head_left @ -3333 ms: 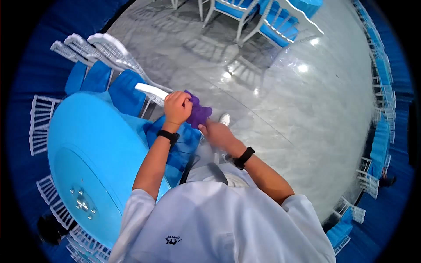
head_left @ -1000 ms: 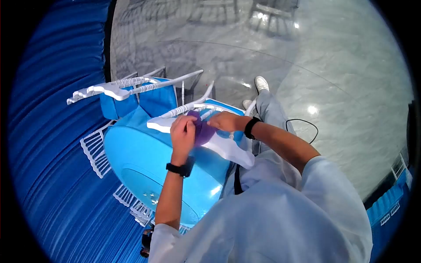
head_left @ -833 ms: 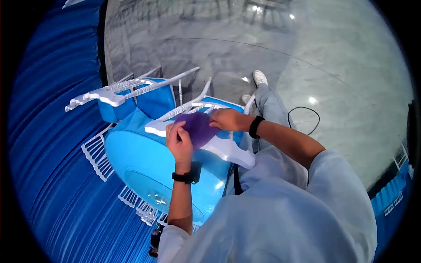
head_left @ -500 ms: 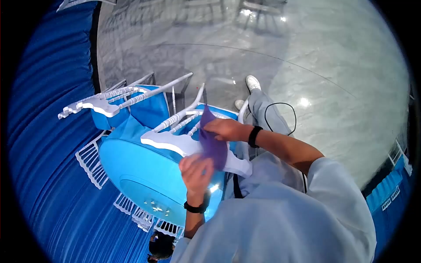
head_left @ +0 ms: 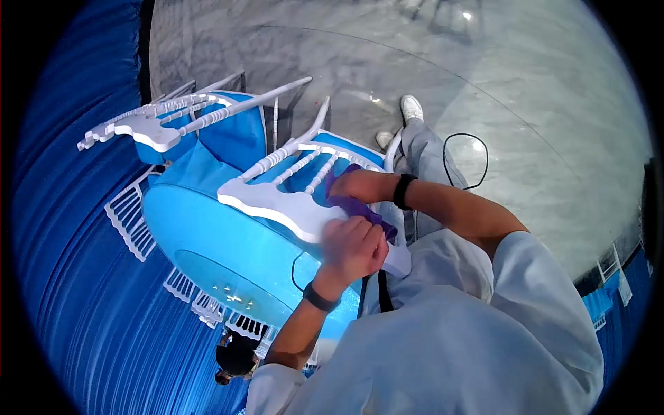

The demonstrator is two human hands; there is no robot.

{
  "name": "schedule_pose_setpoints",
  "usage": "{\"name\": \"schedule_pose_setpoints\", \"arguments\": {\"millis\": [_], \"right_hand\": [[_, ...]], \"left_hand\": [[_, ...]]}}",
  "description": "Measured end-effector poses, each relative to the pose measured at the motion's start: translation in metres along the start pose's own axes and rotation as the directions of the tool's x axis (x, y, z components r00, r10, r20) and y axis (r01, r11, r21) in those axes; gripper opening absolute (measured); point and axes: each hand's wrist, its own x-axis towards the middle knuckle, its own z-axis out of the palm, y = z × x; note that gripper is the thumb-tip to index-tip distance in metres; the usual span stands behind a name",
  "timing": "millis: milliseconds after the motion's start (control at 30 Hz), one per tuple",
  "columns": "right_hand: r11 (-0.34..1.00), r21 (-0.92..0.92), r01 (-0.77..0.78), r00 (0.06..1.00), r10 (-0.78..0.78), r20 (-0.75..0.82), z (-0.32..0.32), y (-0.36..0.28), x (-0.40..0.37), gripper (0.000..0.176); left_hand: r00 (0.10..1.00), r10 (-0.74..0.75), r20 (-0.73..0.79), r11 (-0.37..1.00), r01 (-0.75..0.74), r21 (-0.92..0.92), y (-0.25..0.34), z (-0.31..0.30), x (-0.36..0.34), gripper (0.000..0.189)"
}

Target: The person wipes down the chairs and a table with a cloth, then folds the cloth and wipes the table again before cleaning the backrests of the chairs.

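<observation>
The purple cloth [head_left: 377,218] lies bunched across the white top rail [head_left: 277,205] of a chair, toward the rail's right end in the view, with part of it down by the spindles [head_left: 321,171]. The right hand [head_left: 356,185] is at the cloth's upper part, on the seat side of the rail—its fingertips are hidden, so I cannot tell how firmly it grips. The left hand [head_left: 354,247] is curled over the rail's table-side edge, just beside the cloth and slightly blurred; whether it has hold of cloth or wood, I cannot tell. The chair's blue seat [head_left: 360,149] shows beyond the spindles, and the top rail reaches over the near edge of the round blue table [head_left: 200,232]. More white chairs [head_left: 155,131] stand by the table's upper-left edge—and past its lower edge another person [head_left: 236,356] is partly in view.
</observation>
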Motion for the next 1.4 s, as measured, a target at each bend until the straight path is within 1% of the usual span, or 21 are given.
{"name": "schedule_pose_setpoints", "arguments": {"millis": [33,200,267,300,367,467,600,667,800,867,900,933,967,1000,1067,1100,1200,1233,1300,1333,1400], "right_hand": [[1.000,0.001,-0.024,0.999,0.024,0.022,0.001,0.004,0.001,0.017],[0.997,-0.024,-0.072,0.995,0.073,0.063,0.008,0.021,0.000,0.018],[0.999,-0.033,0.011,1.000,-0.011,0.007,0.011,0.030,-0.001,0.019],[0.999,-0.034,0.012,1.000,-0.012,0.007,0.014,0.034,-0.002,0.019],[0.999,-0.050,-0.015,0.995,0.010,-0.094,0.020,0.034,-0.002,0.018],[0.998,-0.046,-0.050,0.998,0.048,-0.047,0.020,0.035,-0.001,0.018],[0.997,-0.065,-0.041,0.998,0.038,-0.046,0.025,0.042,-0.002,0.019],[0.999,-0.004,-0.049,0.997,0.049,-0.062,0.021,0.040,-0.003,0.018],[1.000,-0.021,-0.015,0.999,0.014,-0.042,0.016,0.043,0.001,0.015],[0.995,-0.001,-0.098,0.995,0.098,-0.026,0.017,0.042,0.001,0.013],[0.985,0.125,-0.115,0.991,0.123,-0.055,0.017,0.037,-0.001,0.013],[0.981,0.104,-0.161,0.986,0.165,-0.028,0.012,0.025,-0.005,0.014],[0.997,0.000,-0.081,0.995,0.080,-0.051,0.011,0.019,-0.006,0.017],[0.995,-0.098,-0.004,0.998,-0.003,-0.068,0.015,0.014,-0.007,0.020],[0.980,0.191,0.053,0.962,0.001,-0.272,0.018,-0.012,-0.004,0.022],[0.975,0.224,-0.011,0.982,0.054,-0.183,0.004,-0.026,-0.005,0.022],[0.994,0.111,-0.011,0.994,0.022,-0.104,0.004,-0.012,-0.002,0.020],[0.994,0.112,-0.012,0.995,0.023,-0.098,0.002,-0.004,0.001,0.020],[0.965,0.097,-0.243,0.960,0.225,0.165,0.002,0.014,0.005,0.021],[0.962,0.107,-0.249,0.958,0.229,0.173,0.009,0.028,0.003,0.021],[0.994,-0.074,-0.081,0.993,0.087,0.077,0.023,0.058,-0.002,0.018]], "left_hand": [[0.998,-0.018,0.057,1.000,0.017,0.013,0.001,-0.002,0.001,0.008],[0.997,-0.035,0.071,0.999,0.035,0.001,0.001,-0.001,0.000,0.006],[0.997,-0.030,0.077,1.000,0.029,0.004,0.001,0.000,0.002,0.005],[0.997,-0.028,0.069,1.000,0.027,0.013,0.001,-0.001,0.002,0.004],[0.998,-0.024,0.065,0.999,0.022,0.025,0.002,-0.001,0.001,0.004],[0.999,-0.016,0.050,0.999,0.014,0.033,0.001,0.001,-0.001,0.005],[0.999,-0.010,0.040,0.999,0.008,0.050,0.000,0.002,-0.008,0.004],[0.999,-0.025,0.037,0.998,0.023,0.063,0.000,0.005,-0.008,0.005],[1.000,-0.006,-0.030,0.999,0.008,0.049,-0.002,0.004,-0.005,0.014],[0.997,-0.006,-0.073,0.999,0.009,0.044,0.002,-0.004,-0.007,0.016],[0.994,0.018,-0.105,1.000,-0.015,0.026,0.002,-0.004,-0.004,0.014],[0.989,0.048,-0.142,0.999,-0.047,0.007,0.000,-0.001,0.002,0.012],[1.000,-0.008,-0.011,0.998,0.008,0.055,-0.001,-0.001,-0.008,0.021],[0.999,0.002,-0.036,0.998,0.000,0.060,-0.002,0.001,-0.010,0.021],[0.995,0.009,-0.101,0.999,-0.005,0.036,-0.002,0.003,-0.011,0.021],[0.994,0.011,-0.109,1.000,-0.008,0.028,-0.003,0.004,-0.011,0.020],[0.996,0.012,-0.091,1.000,-0.009,0.029,-0.005,0.005,-0.013,0.018],[0.996,0.006,-0.093,1.000,-0.004,0.027,-0.006,0.005,-0.011,0.018],[0.984,0.050,-0.172,0.999,-0.047,0.023,-0.004,0.004,-0.007,0.017],[0.985,0.039,-0.165,0.999,-0.037,0.015,-0.004,0.004,-0.007,0.017],[0.986,0.021,-0.165,1.000,-0.020,0.007,-0.004,0.005,-0.007,0.018]]}}
